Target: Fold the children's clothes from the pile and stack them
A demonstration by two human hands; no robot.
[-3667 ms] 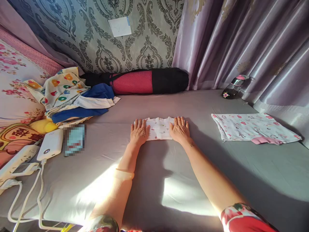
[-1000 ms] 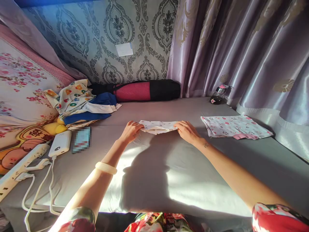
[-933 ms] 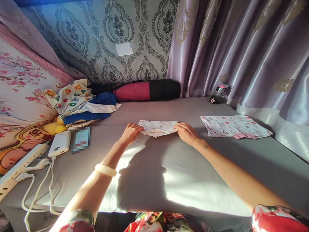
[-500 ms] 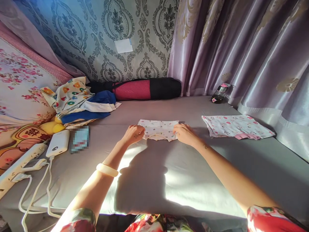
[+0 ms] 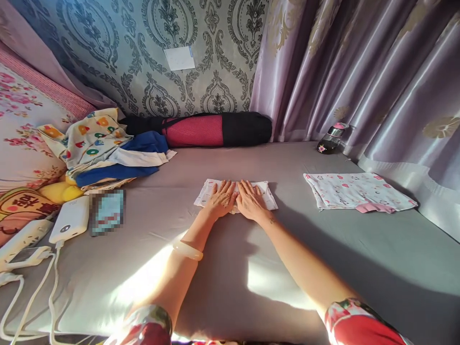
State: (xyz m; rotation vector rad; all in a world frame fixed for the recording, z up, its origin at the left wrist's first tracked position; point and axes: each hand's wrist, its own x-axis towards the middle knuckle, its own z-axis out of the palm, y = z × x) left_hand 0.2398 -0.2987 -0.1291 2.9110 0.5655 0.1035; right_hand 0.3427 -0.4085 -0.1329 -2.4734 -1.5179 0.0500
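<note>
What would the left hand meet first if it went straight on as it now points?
Past the printed garment under it, the left hand would cross grey sheet and probably first meet the black-and-red bag by the wall, though depth is unclear.

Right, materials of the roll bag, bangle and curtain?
Roll bag: likely synthetic fabric, matte black, with pink mesh, its texture visible.
Bangle: smooth, pale; stone or plastic, can't tell.
Curtain: satin-like cloth, glossy highlights along folds.
</note>
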